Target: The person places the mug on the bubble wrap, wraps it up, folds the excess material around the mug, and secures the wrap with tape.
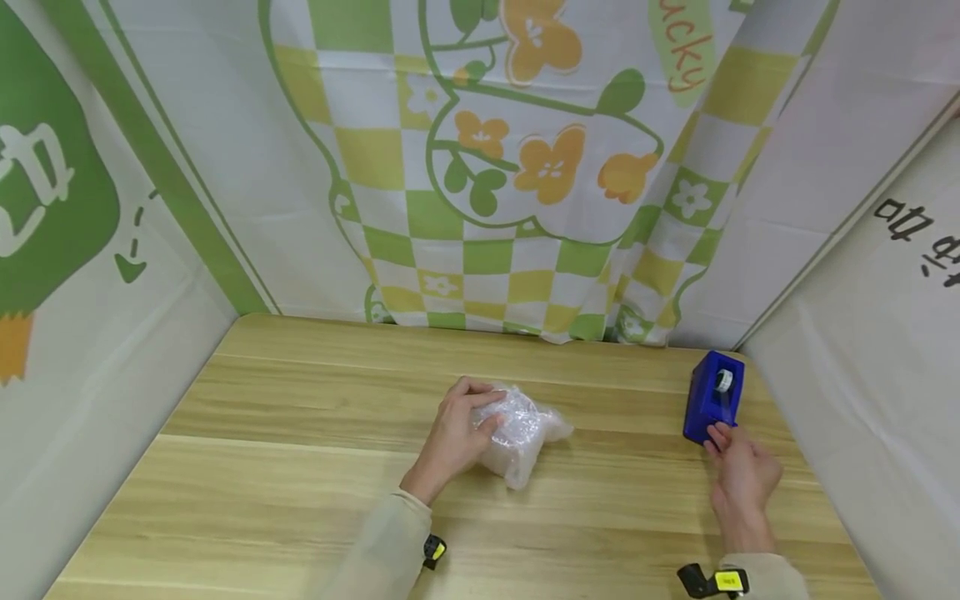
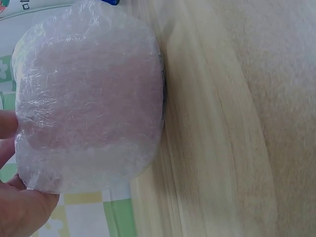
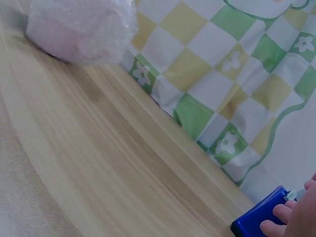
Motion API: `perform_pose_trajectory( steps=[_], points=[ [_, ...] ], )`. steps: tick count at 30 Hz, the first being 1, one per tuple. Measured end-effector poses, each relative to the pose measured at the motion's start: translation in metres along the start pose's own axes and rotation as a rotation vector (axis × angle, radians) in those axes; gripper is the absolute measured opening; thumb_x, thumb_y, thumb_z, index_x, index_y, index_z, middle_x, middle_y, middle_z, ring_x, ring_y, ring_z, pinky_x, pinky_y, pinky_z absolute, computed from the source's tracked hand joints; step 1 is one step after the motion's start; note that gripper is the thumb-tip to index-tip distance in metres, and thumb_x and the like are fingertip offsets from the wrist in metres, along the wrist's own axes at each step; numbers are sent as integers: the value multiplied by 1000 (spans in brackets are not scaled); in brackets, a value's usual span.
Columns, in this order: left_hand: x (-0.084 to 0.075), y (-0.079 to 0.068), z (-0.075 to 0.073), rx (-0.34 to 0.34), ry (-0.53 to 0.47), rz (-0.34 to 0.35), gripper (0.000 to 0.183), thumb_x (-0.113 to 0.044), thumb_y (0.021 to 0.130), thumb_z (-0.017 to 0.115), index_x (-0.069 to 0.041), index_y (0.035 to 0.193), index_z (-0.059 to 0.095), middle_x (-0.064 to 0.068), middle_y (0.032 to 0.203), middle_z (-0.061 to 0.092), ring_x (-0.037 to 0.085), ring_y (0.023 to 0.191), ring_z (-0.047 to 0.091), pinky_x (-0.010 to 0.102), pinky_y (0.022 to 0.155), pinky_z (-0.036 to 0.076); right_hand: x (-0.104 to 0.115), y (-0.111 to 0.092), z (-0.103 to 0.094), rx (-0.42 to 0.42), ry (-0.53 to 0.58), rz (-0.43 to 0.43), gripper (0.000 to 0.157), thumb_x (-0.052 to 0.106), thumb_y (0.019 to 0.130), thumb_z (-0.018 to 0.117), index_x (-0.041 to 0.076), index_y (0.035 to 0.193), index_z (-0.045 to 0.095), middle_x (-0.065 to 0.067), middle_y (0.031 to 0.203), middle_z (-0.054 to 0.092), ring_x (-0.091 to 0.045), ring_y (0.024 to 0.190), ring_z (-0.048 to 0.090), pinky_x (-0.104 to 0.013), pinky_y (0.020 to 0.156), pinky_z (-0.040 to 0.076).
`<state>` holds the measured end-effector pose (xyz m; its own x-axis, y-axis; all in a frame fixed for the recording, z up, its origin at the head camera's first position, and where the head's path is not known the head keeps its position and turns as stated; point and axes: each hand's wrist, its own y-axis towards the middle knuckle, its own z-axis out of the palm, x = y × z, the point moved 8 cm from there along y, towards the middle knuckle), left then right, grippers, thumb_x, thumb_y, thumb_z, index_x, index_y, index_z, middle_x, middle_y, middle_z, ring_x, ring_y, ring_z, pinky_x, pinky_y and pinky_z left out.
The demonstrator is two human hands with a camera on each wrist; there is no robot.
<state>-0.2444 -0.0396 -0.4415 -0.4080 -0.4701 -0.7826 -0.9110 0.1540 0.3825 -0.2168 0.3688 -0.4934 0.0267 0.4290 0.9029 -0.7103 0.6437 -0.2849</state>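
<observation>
A bundle in clear bubble wrap [image 1: 517, 442] rests on the wooden table, a twisted tail of wrap sticking out to its right. My left hand [image 1: 456, 429] grips it from the left, thumb and fingers spread round its side. Through the wrap [image 2: 94, 98] something pinkish shows in the left wrist view; its kind is hidden. A blue tape dispenser [image 1: 701, 404] stands near the table's back right corner. At its front end, my right hand [image 1: 742, 479] pinches a strip of clear tape [image 1: 725, 408] running from the roll. The right wrist view catches only part of the dispenser [image 3: 259, 217] and fingers.
The wooden table [image 1: 285, 492] reaches back to a curtain [image 1: 487, 258] with green and yellow checks. White printed cloth walls [image 1: 885, 350] close in both sides. A small black device with a yellow label [image 1: 712, 581] sits at the right wrist.
</observation>
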Motion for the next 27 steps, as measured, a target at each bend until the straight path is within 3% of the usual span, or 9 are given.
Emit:
perform_pose_trajectory(
  steps=[5,9,13,18,27],
  points=[
    [-1,-2,0,-31,17,-60,33,2,82,78,2,115,74,15,118,64,36,115,57,51,103,46,-3,-3,-1,-10,59,10,13,5,103,50,-4,103,59,-3,78,74,-11,79,74,-25,67,61],
    [-1,-4,0,-49,30,-81,33,1,83,78,2,116,74,15,117,63,36,115,56,50,101,47,-6,-5,-1,-6,97,31,23,2,101,52,-4,84,66,-4,72,69,-14,77,73,-30,63,61],
    [-1,-4,0,-54,33,-78,33,1,83,78,3,116,73,16,116,63,36,114,56,50,100,47,-6,-10,-5,-2,7,45,23,3,100,56,1,79,66,-4,69,62,-14,66,70,-29,64,62],
    [-1,-5,1,-62,24,-60,33,2,83,78,3,115,73,17,115,63,36,113,56,49,98,48,-1,-16,-9,20,-103,28,23,1,98,62,5,79,74,-5,68,64,-14,60,69,-27,65,61],
    [-2,-5,0,-62,8,-70,33,3,82,78,4,115,73,17,116,63,37,114,56,50,99,47,-3,-18,-14,54,-163,108,30,-2,97,62,9,73,76,-3,65,66,-13,60,69,-27,67,61]
  ],
)
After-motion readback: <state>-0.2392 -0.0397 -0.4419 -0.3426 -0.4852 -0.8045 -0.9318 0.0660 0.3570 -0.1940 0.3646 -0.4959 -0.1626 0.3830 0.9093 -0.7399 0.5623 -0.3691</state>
